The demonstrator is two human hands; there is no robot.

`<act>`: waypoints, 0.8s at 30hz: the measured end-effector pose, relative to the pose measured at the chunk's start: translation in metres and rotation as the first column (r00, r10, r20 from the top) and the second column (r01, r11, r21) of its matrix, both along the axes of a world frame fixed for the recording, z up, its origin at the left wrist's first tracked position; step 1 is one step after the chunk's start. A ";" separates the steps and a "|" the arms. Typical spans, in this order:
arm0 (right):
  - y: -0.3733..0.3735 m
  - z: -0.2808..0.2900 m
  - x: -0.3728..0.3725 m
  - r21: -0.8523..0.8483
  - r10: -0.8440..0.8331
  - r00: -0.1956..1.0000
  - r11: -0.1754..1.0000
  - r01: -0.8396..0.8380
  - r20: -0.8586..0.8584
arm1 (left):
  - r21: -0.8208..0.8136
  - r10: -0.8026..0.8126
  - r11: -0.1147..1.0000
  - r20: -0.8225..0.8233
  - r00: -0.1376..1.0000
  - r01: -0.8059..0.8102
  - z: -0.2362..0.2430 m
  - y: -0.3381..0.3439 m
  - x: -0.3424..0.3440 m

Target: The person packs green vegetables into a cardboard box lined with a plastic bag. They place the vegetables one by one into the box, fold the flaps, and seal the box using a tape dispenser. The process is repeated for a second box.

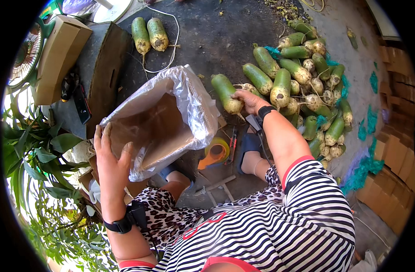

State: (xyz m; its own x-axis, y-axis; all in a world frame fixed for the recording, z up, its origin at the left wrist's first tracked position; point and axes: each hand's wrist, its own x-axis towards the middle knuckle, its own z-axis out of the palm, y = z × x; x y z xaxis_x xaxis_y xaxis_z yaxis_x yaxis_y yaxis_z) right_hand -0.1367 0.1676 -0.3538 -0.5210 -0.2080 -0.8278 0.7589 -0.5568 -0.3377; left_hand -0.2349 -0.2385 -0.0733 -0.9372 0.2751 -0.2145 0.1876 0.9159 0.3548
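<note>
A cardboard box lined with clear plastic (206, 119) is tilted toward me at the centre, with nothing visible inside. My left hand (113, 158) grips its left edge, fingers over the plastic. In my right hand (249, 102) is a large green radish with a pale, soiled base (226, 94), raised just right of the box. A pile of similar radishes (280, 90) lies to the right on the dark surface. Two more radishes (158, 34) lie at the top, beyond the box.
A tape dispenser (213, 154) and a cutter (232, 145) lie between my feet. On the left are a fan (22, 54), a brown carton (58, 54), a phone (83, 104) and plants (55, 140). Stacked cardboard (393, 154) lines the right side; green netting (361, 174) lies nearby.
</note>
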 end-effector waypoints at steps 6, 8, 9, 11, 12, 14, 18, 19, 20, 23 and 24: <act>0.025 0.066 0.015 -0.079 -0.108 0.963 0.993 0.091 -0.248 | 0.059 -0.021 0.998 -0.033 0.999 0.023 -0.006 -0.012 0.000; 0.036 0.090 0.015 -0.185 -0.122 0.932 0.981 0.060 -0.341 | 0.069 -0.018 0.997 -0.033 0.999 0.020 -0.005 -0.013 -0.003; 0.033 0.113 0.011 -0.166 -0.146 0.919 0.982 0.090 -0.367 | 0.076 -0.012 0.997 -0.032 0.999 0.014 -0.005 -0.014 -0.002; 0.029 0.141 0.007 -0.190 -0.192 0.858 0.975 0.112 -0.476 | 0.082 0.001 0.997 -0.057 0.998 0.004 -0.008 -0.019 -0.002; 0.028 0.152 0.005 -0.220 -0.206 0.829 0.970 0.103 -0.520 | 0.086 0.006 0.996 -0.075 0.997 0.000 -0.009 -0.021 -0.002; 0.022 0.181 -0.001 -0.314 -0.279 0.798 0.942 0.120 -0.533 | 0.102 0.020 0.995 -0.076 0.997 -0.012 -0.010 -0.023 -0.003; -0.004 0.231 -0.015 -0.392 -0.440 0.714 0.886 0.248 -0.544 | 0.136 0.033 0.990 -0.014 0.999 -0.031 0.004 -0.022 -0.001; -0.010 0.240 -0.016 -0.434 -0.494 0.669 0.858 0.274 -0.555 | 0.144 0.020 0.989 0.000 1.000 -0.019 0.005 -0.021 -0.002; -0.017 0.249 -0.017 -0.443 -0.534 0.635 0.839 0.317 -0.558 | 0.150 0.011 0.989 0.013 1.000 -0.013 0.006 -0.022 -0.001; -0.042 0.280 -0.017 -0.516 -0.656 0.524 0.753 0.409 -0.543 | 0.167 -0.016 0.986 0.007 1.000 0.015 0.002 -0.026 0.000; -0.047 0.285 -0.017 -0.531 -0.685 0.512 0.727 0.435 -0.518 | 0.169 -0.025 0.985 0.014 1.000 0.022 0.001 -0.028 0.000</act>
State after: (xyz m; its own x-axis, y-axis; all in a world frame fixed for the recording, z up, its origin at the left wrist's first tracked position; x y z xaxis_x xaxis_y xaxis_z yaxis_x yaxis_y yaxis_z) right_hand -0.1538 0.1210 -0.0692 -0.9703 0.1672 -0.1748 -0.1037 -0.9404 -0.3240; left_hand -0.2353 -0.2663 -0.0724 -0.9267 0.3306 -0.1784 0.2013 0.8380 0.5072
